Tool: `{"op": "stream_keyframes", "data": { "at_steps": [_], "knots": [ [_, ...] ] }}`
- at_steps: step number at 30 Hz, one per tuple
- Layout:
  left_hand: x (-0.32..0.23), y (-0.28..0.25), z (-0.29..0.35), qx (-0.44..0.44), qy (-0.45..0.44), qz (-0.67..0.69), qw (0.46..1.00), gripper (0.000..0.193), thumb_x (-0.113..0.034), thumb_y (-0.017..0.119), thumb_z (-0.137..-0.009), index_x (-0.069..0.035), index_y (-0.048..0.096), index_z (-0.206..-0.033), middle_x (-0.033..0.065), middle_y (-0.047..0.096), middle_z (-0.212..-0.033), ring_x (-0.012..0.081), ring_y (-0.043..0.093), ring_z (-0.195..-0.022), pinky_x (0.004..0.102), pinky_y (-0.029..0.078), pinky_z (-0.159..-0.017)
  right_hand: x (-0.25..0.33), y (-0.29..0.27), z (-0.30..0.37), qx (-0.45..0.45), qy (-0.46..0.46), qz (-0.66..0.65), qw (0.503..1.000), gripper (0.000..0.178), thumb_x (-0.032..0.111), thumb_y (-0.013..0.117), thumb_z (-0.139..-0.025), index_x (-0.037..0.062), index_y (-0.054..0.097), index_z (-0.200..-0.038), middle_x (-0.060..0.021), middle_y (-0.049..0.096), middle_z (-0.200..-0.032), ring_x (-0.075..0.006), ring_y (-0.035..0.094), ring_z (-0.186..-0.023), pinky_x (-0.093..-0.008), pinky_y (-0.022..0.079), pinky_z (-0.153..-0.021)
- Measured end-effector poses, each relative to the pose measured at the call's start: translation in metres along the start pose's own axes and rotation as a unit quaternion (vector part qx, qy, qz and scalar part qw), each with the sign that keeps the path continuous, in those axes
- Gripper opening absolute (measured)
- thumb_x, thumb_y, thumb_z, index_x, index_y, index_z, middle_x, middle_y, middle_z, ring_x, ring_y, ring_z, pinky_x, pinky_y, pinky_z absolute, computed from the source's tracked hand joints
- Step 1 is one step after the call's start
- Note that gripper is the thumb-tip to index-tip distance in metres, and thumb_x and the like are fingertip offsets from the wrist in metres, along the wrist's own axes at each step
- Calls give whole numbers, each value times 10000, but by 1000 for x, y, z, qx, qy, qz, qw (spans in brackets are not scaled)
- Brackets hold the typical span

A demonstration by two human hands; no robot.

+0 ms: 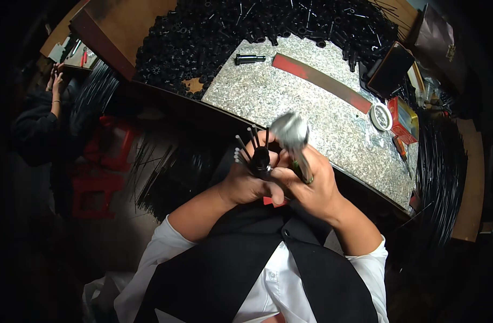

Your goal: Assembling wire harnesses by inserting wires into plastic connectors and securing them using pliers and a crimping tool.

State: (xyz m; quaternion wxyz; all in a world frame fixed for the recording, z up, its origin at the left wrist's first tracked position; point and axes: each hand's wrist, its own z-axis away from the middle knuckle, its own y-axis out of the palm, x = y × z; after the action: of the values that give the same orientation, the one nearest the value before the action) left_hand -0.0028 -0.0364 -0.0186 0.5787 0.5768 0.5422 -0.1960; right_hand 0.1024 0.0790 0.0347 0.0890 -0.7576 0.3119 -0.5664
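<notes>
My left hand (246, 180) is closed around a black plastic tube fitting (261, 156). Several thin black rods (243, 144) fan out around the fitting's end, some tipped with pale grey. Right beside it, my right hand (316, 180) grips a metal hand tool (293, 132) with a shiny broad head and a dark, partly green handle. The tool's head is smeared, so its exact kind is unclear. Both hands meet in front of my black vest, just off the bench's near edge. A small red piece (273, 201) shows below the left thumb.
Black plastic parts are heaped at the back of the speckled bench top (246, 97). On it lie a black fitting (249, 59), a red-brown strip (322, 83), a white dish (380, 117), a red box (403, 121) and a screwdriver (401, 149). Rod bundles (440, 172) stand right; another person (42, 118) is far left.
</notes>
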Motion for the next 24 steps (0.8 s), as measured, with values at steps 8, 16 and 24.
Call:
{"op": "stream_keyframes", "data": {
  "at_steps": [8,16,24],
  "knots": [
    [-4,-30,5,4,-28,-15,999,936,-439,843,-492,19,428,-1195,-85,403,-545,8,384,-501,185,286,-481,9,-42,27,72,110,69,989,504,74,732,-716,-8,493,-1153,-86,554,-829,-175,541,-708,-290,440,-658],
    [-15,-19,-3,10,-71,-64,995,772,-530,816,-477,-6,613,-1006,-67,513,-708,17,411,-609,185,309,-540,22,-57,49,102,-3,394,913,658,50,667,-700,111,492,-1331,-83,408,-677,-228,494,-543,-358,418,-487],
    [-22,-12,-5,14,-95,-91,991,761,-538,827,-444,-31,641,-980,-54,534,-765,37,442,-676,200,339,-593,16,-51,51,54,-38,420,905,667,-26,657,-666,85,509,-1306,-89,409,-684,-234,466,-568,-353,382,-485]
  ]
}}
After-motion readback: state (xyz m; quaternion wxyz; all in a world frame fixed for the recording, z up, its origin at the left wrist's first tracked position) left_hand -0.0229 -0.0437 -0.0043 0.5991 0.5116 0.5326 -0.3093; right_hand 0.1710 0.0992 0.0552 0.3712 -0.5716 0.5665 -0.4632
